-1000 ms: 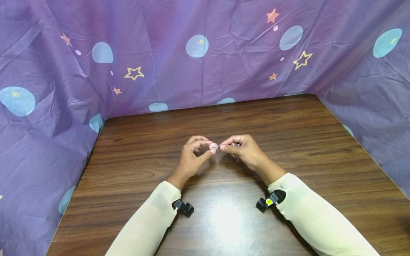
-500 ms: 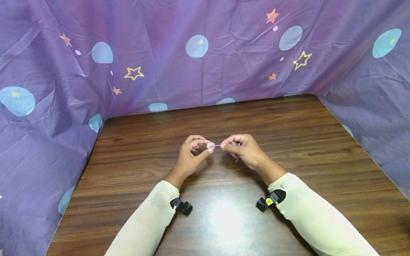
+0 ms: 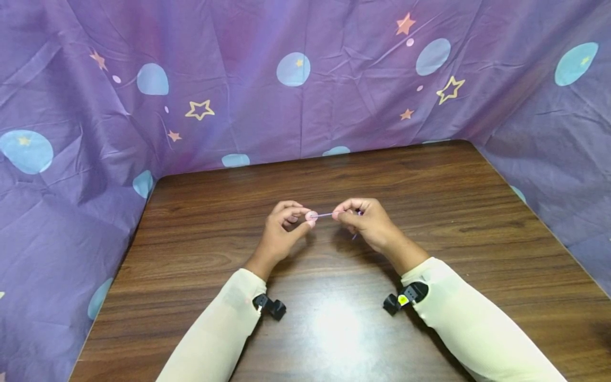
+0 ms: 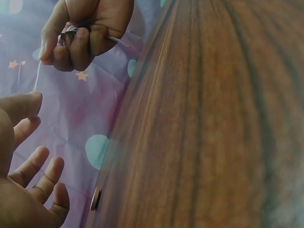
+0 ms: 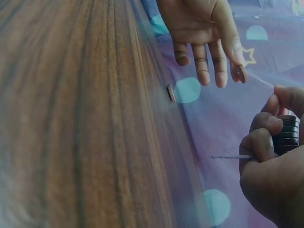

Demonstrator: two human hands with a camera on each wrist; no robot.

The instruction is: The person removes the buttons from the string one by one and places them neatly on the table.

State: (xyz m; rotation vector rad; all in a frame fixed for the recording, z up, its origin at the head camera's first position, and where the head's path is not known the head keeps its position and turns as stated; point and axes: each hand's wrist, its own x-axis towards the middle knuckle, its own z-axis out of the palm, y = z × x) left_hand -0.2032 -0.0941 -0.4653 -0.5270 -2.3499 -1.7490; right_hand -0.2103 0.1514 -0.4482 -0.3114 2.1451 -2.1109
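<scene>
Between the thumb and forefinger of my left hand I pinch a small, flat, button-like disc; in the right wrist view the disc looks brown. A thin purple string runs taut from it to my right hand, whose thumb and forefinger pinch it. Inside the curled fingers of that right hand sits a stack of dark discs, best seen in the right wrist view. The string's loose end sticks out below those fingers. Both hands are above the table.
One more small disc lies on the brown wooden table, seen edge-on in both wrist views. A purple curtain with stars and dots surrounds the table's back and sides. Black wrist cameras are strapped to both sleeves.
My left hand has moved slightly left with the disc, and my right hand slightly right. The stretch of string between them has grown longer.
</scene>
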